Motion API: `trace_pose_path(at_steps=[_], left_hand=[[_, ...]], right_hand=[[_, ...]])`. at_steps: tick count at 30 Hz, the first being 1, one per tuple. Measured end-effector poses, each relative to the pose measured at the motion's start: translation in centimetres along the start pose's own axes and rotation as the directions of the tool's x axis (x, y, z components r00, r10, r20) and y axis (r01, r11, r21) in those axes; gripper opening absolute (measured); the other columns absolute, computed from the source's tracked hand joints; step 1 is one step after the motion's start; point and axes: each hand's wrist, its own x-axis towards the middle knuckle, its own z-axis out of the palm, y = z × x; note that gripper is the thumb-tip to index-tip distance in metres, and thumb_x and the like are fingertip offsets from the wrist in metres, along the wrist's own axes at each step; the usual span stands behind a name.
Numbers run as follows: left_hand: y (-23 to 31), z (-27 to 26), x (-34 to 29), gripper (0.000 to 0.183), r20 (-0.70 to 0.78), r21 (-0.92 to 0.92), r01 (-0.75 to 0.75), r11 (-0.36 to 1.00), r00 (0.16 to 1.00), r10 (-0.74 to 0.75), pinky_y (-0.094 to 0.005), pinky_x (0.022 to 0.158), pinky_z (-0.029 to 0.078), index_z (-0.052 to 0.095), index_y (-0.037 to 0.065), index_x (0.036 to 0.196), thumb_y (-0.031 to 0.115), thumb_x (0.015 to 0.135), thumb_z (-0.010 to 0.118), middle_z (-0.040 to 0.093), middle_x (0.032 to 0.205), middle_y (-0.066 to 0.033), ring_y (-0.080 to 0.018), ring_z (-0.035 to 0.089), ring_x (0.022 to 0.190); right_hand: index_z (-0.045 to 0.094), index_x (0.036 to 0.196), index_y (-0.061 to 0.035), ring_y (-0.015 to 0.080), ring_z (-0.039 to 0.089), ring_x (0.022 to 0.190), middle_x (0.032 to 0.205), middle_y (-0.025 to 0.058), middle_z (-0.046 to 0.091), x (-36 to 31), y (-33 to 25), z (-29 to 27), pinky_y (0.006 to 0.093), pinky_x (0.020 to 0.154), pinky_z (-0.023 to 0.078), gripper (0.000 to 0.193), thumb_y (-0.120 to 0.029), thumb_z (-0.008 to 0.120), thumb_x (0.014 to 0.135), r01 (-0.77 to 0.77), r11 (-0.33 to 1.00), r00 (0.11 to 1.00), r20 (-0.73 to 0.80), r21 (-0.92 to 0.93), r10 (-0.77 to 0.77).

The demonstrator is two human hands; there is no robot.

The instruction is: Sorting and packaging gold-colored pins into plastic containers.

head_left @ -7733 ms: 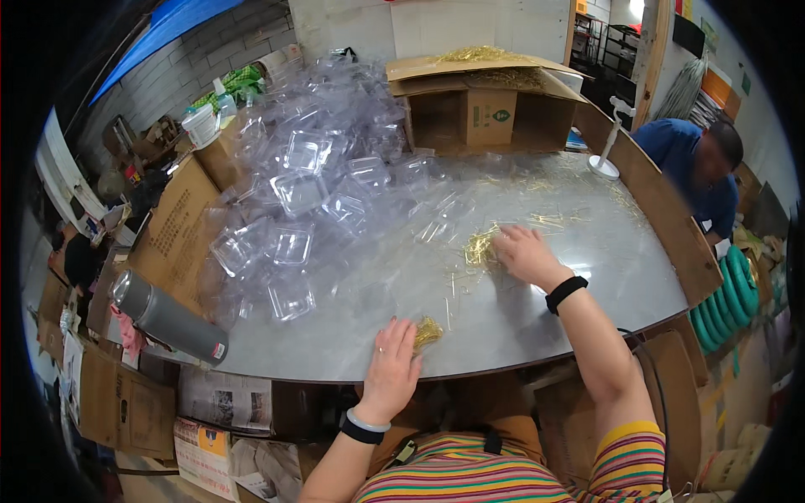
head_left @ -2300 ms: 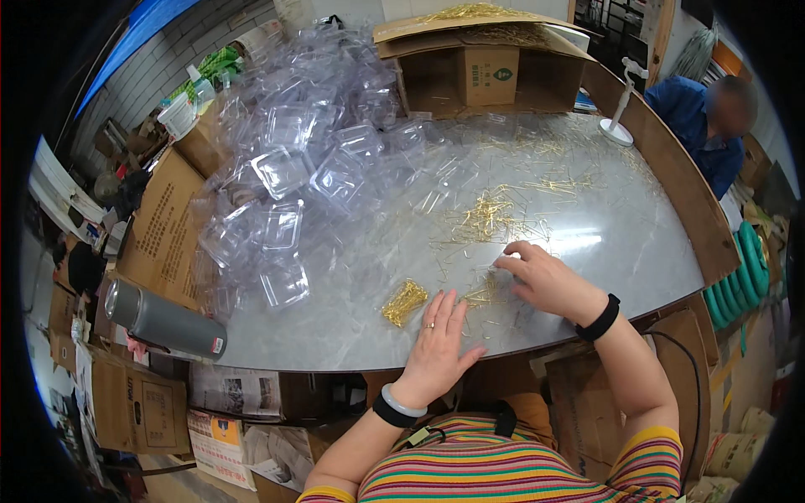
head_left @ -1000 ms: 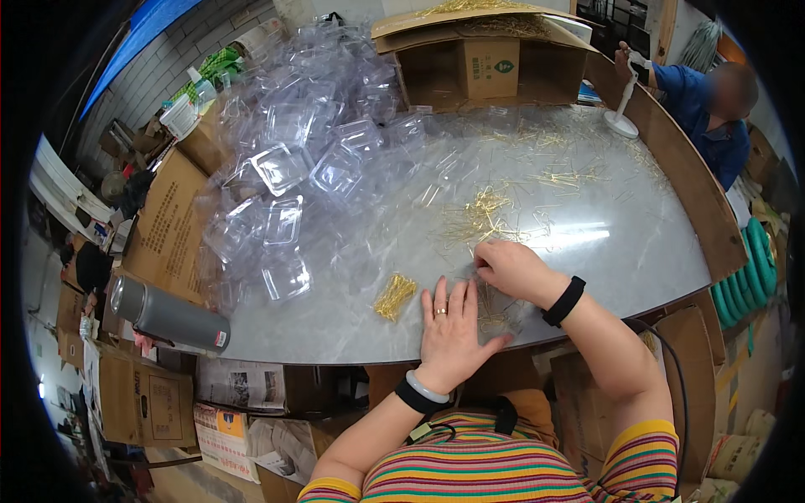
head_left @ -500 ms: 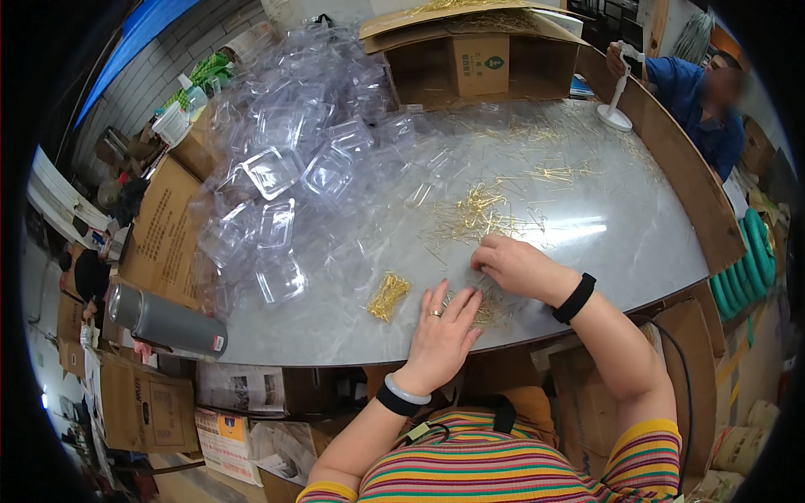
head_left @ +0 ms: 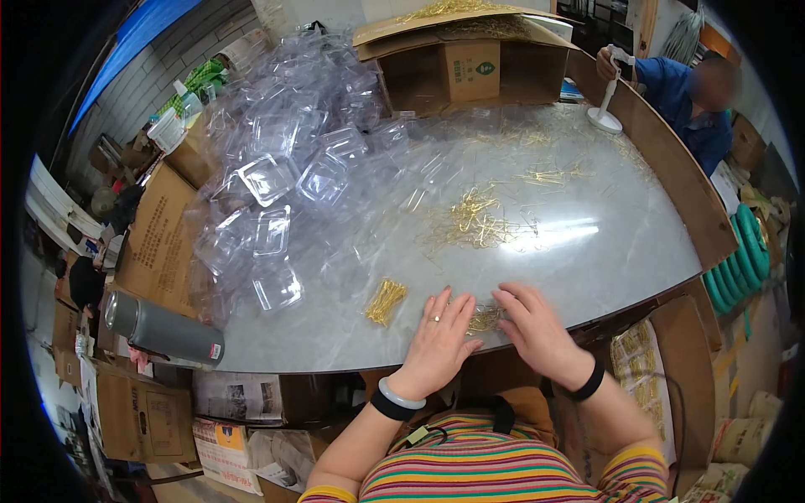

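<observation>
A small bunch of gold wire hooks (head_left: 486, 318) lies near the table's front edge, between my two hands. My left hand (head_left: 438, 342) rests to its left, palm down, with the fingers stretched out. On the other side my right hand (head_left: 538, 332) has its fingers extended and slightly spread, the fingertips beside the bunch. Left of my left hand sits a neat bundle of gold hooks (head_left: 386, 302). Farther back, a loose pile of gold hooks (head_left: 478, 218) is spread on the grey table (head_left: 604, 277).
Clear plastic boxes (head_left: 293, 159) are heaped on the left. A grey flask (head_left: 172, 331) lies at the front left edge. An open cardboard box (head_left: 470, 71) stands at the back. Cardboard borders the right side, where a person (head_left: 700, 109) grips a white stand (head_left: 605, 119).
My right hand has come from the loose pile's near edge toward me, down to the small bunch, and its fingers have straightened. My left hand has hardly moved.
</observation>
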Motion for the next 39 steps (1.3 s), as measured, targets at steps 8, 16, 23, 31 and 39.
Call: trace_pose_path(at_steps=[8, 16, 23, 31, 39], left_hand=[[0.2, 1.3, 0.7, 0.047, -0.075, -0.011, -0.013, 1.000, 0.997, 0.012, -0.0558, 0.115, 0.032, 0.051, -0.004, 0.134, 0.005, 0.090, 0.065, 0.047, 0.138, -0.0208, -0.0447, 0.040, 0.135], [0.0, 1.3, 0.4, 0.043, -0.141, -0.109, 0.010, 0.994, 0.990, -0.025, -0.0536, 0.113, 0.037, 0.052, -0.004, 0.131, -0.001, 0.089, 0.064, 0.048, 0.130, -0.0212, -0.0439, 0.045, 0.131], [-0.1, 1.5, 0.3, 0.048, -0.164, -0.133, 0.023, 0.991, 0.986, -0.045, -0.0513, 0.113, 0.036, 0.050, -0.003, 0.134, 0.000, 0.089, 0.064, 0.048, 0.134, -0.0225, -0.0453, 0.044, 0.132], [-1.0, -1.9, -1.6, 0.062, -0.130, -0.467, 0.068, 0.881, 0.981, -0.144, -0.0434, 0.116, 0.034, 0.038, -0.005, 0.148, -0.001, 0.090, 0.059, 0.042, 0.148, -0.0260, -0.0424, 0.039, 0.140], [-0.1, -2.3, -3.6, 0.065, -0.119, -0.112, 0.096, 0.989, 0.987, -0.110, -0.0459, 0.112, 0.038, 0.046, -0.004, 0.143, 0.011, 0.086, 0.075, 0.050, 0.141, -0.0235, -0.0414, 0.044, 0.136]], right_hand=[[0.034, 0.146, 0.0066, 0.0478, 0.036, 0.140, 0.150, 0.0300, 0.036, -0.5, -2.8, 5.0, 0.0490, 0.117, 0.033, 0.065, 0.005, 0.058, 0.086, -0.071, 0.961, 0.987, -0.119, 0.267, 0.106], [0.053, 0.138, -0.0078, 0.0393, 0.048, 0.130, 0.137, 0.0158, 0.056, 0.7, 1.5, -0.1, 0.0447, 0.111, 0.039, 0.065, -0.010, 0.078, 0.078, 0.017, 0.997, 0.997, 0.075, -0.075, -0.011], [0.057, 0.128, -0.0011, 0.0403, 0.054, 0.120, 0.129, 0.0208, 0.056, 0.3, -0.3, 4.0, 0.0445, 0.100, 0.048, 0.046, -0.001, 0.070, 0.084, 0.018, 0.992, 0.984, -0.176, 0.124, 0.004], [0.058, 0.125, 0.0005, 0.0384, 0.053, 0.124, 0.132, 0.0185, 0.056, 1.0, -1.2, 4.2, 0.0445, 0.105, 0.045, 0.040, -0.002, 0.064, 0.086, 0.114, 0.993, 0.992, -0.048, -0.038, -0.116], [0.065, 0.111, -0.0071, 0.0291, 0.058, 0.107, 0.109, 0.0075, 0.063, 1.2, -0.8, 3.9, 0.0409, 0.093, 0.048, 0.029, -0.003, 0.065, 0.082, 0.094, 0.992, 0.986, -0.128, -0.078, -0.104]])
